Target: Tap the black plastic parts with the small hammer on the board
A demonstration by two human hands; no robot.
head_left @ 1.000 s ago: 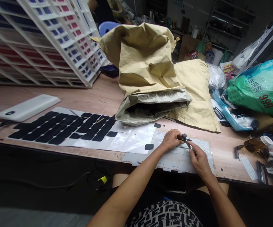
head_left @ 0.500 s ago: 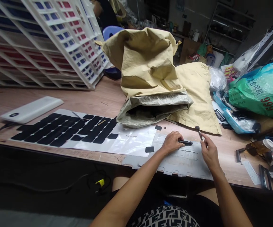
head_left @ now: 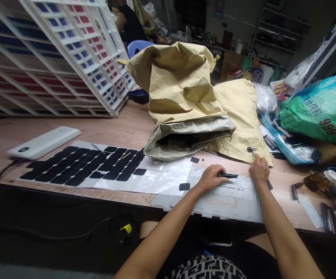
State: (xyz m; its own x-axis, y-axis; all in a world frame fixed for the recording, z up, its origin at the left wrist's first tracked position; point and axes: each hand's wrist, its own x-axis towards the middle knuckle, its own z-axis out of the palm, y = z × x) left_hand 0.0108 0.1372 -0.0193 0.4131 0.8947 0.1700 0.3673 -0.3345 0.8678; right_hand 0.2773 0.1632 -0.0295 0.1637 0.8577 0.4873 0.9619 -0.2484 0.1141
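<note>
My left hand [head_left: 212, 177] is closed on one end of a slim black piece [head_left: 228, 176], which points right, low over the grey sheet [head_left: 214, 201]. What the piece is, I cannot make out. Farther right, my right hand [head_left: 259, 169] grips a small hammer [head_left: 252, 149] by its handle. The hammer's head sticks out beyond the fingers toward the yellow bag, and the handle's dark end shows below the hand. A gap lies between the hammer and the black piece.
An open yellow bag [head_left: 182, 89] stands behind my hands, another yellow bag [head_left: 237, 116] beside it. Rows of black rounded pads [head_left: 80, 166] lie on a white sheet at left, near a white device [head_left: 45, 142] and a white crate [head_left: 109, 104]. A green bag [head_left: 316, 112] sits right.
My right hand has moved right, carrying the hammer away from the black piece, and has turned so the hammer lies across it. My left hand has stayed nearly in place, holding the piece.
</note>
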